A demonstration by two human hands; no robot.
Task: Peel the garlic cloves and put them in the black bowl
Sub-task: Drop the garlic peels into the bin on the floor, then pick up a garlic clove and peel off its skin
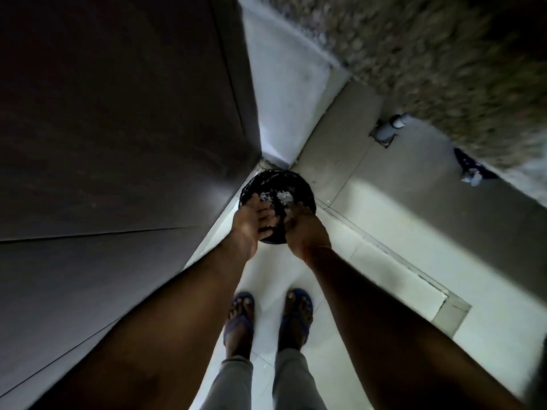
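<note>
Near the centre of the frame both hands met over a round black container (pixel 276 187) lined with glossy black plastic, set on the floor in the corner where a dark door (pixel 118 128) met a pale wall (pixel 284 93). The left hand (pixel 251 221) lay over its near rim with fingers fairly straight and spread. The right hand (pixel 305 226) hung with fingers curled downward at the rim (whether they pinched anything could not be told). White flakes (pixel 279 198) showed inside. Lower centre, two feet in blue sandals (pixel 296 315) stood on light tiles (pixel 370 220).
</note>
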